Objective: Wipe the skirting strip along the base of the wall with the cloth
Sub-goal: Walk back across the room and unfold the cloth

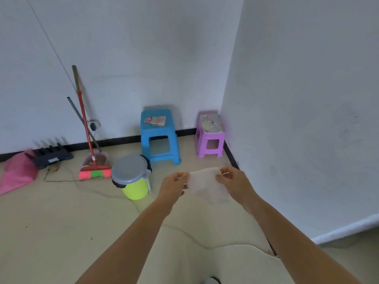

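The black skirting strip [123, 139] runs along the base of the back wall. In front of it stand a blue stool [158, 131], a purple stool [209, 135] in the corner, a leaning broom [94, 173] and a black rack [53, 156]; a green bin [128, 169] sits nearer. Both arms reach forward. The left hand [174, 185] and right hand [233, 181] each pinch an edge of the white cloth [205, 181], spread between them, well apart from the strip.
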Motion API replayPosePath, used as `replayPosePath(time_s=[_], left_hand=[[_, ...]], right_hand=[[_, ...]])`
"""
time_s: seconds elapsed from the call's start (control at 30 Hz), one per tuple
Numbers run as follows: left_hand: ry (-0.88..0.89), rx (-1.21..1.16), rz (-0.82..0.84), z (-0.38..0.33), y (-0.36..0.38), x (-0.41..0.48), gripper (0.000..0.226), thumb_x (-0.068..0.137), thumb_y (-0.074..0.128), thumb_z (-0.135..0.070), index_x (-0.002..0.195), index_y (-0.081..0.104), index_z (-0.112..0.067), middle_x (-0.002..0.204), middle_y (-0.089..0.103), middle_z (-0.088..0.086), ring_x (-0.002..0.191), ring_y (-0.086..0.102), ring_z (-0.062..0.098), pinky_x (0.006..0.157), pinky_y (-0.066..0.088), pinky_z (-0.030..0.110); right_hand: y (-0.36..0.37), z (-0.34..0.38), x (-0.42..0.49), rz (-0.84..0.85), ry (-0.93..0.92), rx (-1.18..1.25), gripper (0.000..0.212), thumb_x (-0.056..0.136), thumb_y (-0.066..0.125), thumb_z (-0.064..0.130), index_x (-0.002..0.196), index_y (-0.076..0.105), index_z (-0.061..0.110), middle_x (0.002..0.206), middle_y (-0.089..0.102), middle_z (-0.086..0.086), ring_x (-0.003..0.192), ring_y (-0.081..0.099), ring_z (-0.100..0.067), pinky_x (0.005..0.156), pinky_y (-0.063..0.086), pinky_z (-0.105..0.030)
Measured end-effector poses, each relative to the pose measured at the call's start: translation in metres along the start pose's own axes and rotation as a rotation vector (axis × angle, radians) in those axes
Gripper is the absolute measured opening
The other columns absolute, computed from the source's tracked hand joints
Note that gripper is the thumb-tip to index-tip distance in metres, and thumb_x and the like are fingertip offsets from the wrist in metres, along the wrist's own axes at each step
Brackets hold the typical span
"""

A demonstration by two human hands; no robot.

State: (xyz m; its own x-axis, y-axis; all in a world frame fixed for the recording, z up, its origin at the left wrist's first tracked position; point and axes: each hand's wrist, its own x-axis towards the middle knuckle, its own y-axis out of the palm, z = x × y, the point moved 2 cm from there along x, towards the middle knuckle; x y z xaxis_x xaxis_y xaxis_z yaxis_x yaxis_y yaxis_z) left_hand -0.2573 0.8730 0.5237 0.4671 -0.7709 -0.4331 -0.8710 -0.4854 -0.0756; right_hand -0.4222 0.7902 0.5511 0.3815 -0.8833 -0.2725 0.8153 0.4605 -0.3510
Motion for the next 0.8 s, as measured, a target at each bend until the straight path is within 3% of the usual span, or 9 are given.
replayPosePath(time_s=[0.2, 0.4, 0.67, 0.8], left_hand=[[0.017, 0.144, -0.051, -0.048, 0.048, 0.171, 0.013, 0.096, 0.053, -0.024, 0.098, 0.062, -0.015, 0.098, 0.067, 0.004, 0.082, 0.061, 0.016, 0.066, 0.045, 0.023], [-0.007, 0.398, -0.110, -0.105, 0.096, 0.325, 0.020, 0.095, 0.052, -0.026, 0.106, 0.063, -0.014, 0.105, 0.065, 0.003, 0.100, 0.061, 0.023, 0.086, 0.045, 0.031], [-0.049, 0.614, -0.150, -0.157, 0.120, 0.482, 0.032, 0.098, 0.046, -0.024, 0.127, 0.054, -0.013, 0.126, 0.059, 0.006, 0.114, 0.054, 0.024, 0.090, 0.040, 0.029], [-0.054, 0.660, -0.089, -0.171, 0.136, 0.576, 0.030, 0.099, 0.044, -0.024, 0.126, 0.054, -0.015, 0.122, 0.060, 0.006, 0.105, 0.056, 0.021, 0.082, 0.038, 0.026]], right_hand=[[-0.042, 0.014, 0.164, -0.050, 0.032, -0.125, 0.005, 0.089, 0.059, 0.016, 0.088, 0.061, 0.011, 0.085, 0.065, -0.002, 0.073, 0.058, -0.017, 0.064, 0.044, -0.023], [-0.092, 0.035, 0.338, -0.046, 0.058, -0.209, 0.009, 0.089, 0.060, 0.020, 0.088, 0.061, 0.011, 0.086, 0.065, -0.005, 0.073, 0.057, -0.018, 0.062, 0.044, -0.025], [-0.113, 0.060, 0.523, 0.007, 0.124, -0.287, 0.010, 0.089, 0.058, 0.021, 0.090, 0.059, 0.011, 0.094, 0.065, -0.008, 0.082, 0.060, -0.021, 0.073, 0.049, -0.032], [-0.116, 0.055, 0.616, 0.020, 0.168, -0.306, 0.008, 0.091, 0.057, 0.020, 0.093, 0.058, 0.013, 0.096, 0.064, -0.005, 0.084, 0.059, -0.020, 0.067, 0.047, -0.024]])
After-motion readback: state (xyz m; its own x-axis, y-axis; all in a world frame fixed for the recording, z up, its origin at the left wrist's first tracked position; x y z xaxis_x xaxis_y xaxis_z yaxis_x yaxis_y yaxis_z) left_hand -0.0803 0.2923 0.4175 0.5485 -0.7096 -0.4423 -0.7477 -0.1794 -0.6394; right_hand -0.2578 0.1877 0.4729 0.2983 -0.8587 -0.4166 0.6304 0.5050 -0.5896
